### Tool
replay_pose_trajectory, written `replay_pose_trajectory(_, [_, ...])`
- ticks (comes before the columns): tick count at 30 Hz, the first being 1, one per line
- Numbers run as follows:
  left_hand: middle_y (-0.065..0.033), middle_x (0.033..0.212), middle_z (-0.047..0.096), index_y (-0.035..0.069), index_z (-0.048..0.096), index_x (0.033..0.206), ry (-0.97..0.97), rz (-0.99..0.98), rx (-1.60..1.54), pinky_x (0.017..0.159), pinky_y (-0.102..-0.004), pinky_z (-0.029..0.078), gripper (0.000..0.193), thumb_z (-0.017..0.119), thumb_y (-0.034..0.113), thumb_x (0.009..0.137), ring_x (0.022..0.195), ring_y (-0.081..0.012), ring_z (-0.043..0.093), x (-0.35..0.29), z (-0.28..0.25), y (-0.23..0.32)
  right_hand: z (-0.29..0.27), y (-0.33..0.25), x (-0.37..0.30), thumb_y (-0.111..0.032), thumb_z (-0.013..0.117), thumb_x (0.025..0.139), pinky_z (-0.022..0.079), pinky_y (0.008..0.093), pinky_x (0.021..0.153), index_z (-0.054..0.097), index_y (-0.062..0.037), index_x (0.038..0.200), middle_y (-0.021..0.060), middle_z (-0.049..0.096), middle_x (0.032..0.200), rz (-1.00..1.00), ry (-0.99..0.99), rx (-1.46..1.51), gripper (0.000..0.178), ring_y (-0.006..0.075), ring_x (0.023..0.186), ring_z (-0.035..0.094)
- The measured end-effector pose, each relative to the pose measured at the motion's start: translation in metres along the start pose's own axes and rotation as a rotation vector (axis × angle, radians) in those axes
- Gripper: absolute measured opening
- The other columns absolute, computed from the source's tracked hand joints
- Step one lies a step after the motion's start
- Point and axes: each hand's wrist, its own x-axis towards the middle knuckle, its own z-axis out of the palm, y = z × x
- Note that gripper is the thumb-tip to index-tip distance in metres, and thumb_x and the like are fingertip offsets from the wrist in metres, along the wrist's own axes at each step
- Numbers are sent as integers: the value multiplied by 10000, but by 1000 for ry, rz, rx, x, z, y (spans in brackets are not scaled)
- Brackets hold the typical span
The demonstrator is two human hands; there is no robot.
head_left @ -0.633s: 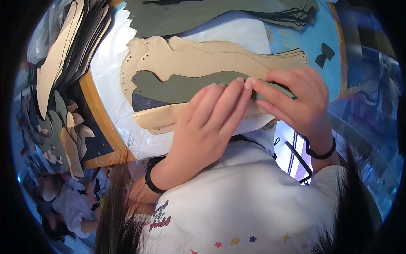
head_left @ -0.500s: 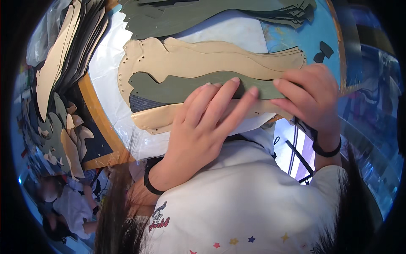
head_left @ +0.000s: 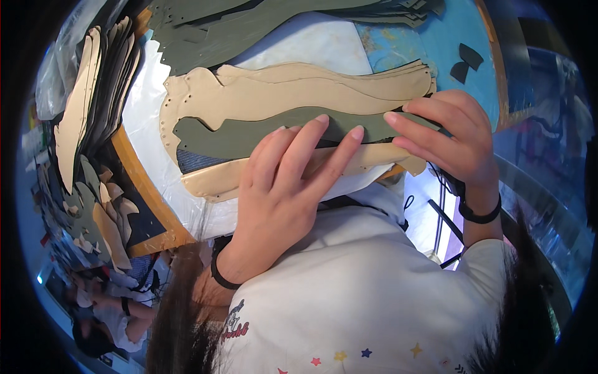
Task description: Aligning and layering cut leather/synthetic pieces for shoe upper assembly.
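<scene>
A long dark-green leather-like piece [head_left: 227,132] with a wavy edge lies along the table before me. My left hand [head_left: 280,171] rests across its near edge, fingers spread and stretched out on the surface. At the piece's right end, my right hand [head_left: 458,134] has its fingers bent over the top and its thumb at the near edge, pinching that end. Beneath the green piece, a tan piece [head_left: 215,185] with small holes shows along the near side, beside a dark ribbed strip [head_left: 200,161]. Several overlapping tan pieces [head_left: 299,86] with punched holes lie just beyond.
A stack of green pieces [head_left: 212,37] lies at the far side. Tan and dark pieces [head_left: 81,118] stand stacked at the left, above loose scraps [head_left: 106,212]. Two small dark pieces [head_left: 466,61] sit on the blue tabletop [head_left: 436,47]. Another person [head_left: 121,318] is at lower left.
The whole view has shifted a little, so the pieces sit further left. My left index finger, blurred before, is now still on the green piece. The right hand keeps hold of its end.
</scene>
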Motion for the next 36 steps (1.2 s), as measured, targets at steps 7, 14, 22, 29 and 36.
replay_pose_trajectory(7, [-52, 1400, 538, 211, 710, 1348, 59, 81, 137, 1015, -371, 500, 564, 634, 17, 824, 1216, -251, 510, 9, 0, 5, 2, 4, 2, -214, 883, 681, 532, 367, 694, 814, -138, 1072, 14, 682, 986, 19, -3, 61, 403, 237, 841, 619])
replay_pose_trajectory(14, [-47, 1424, 584, 44, 723, 1300, 20, 227, -92, 1000, -358, 535, 483, 660, 93, 824, 1192, -227, 572, 25, 8, 14, -1, 5, 0, -96, 840, 790, 529, 337, 748, 787, -101, 1113, 52, 664, 1024, 158, 6, 334, 328, 224, 893, 623])
replay_pose_trajectory(22, [-31, 1427, 573, 102, 729, 1316, 46, 208, -104, 954, -357, 535, 489, 673, 66, 832, 1175, -223, 557, 26, 15, 15, 15, -6, -12, 57, 750, 889, 541, 250, 760, 705, -37, 1109, 54, 693, 961, 629, 324, 528, 244, 117, 853, 675])
replay_pose_trajectory(29, [-21, 1428, 563, 128, 730, 1323, 30, 186, -96, 943, -354, 527, 493, 677, 52, 839, 1184, -217, 539, 24, 14, 16, 20, -10, -11, 48, 772, 872, 538, 237, 722, 715, -44, 1068, 32, 707, 917, 685, 336, 413, 224, 105, 817, 679])
replay_pose_trajectory(36, [-13, 1435, 569, 132, 729, 1330, 17, 181, -74, 952, -344, 516, 506, 681, 54, 832, 1179, -218, 544, 24, 13, 17, 18, -15, -5, 27, 776, 876, 545, 251, 697, 710, -60, 1068, 38, 698, 930, 640, 270, 265, 221, 141, 787, 687])
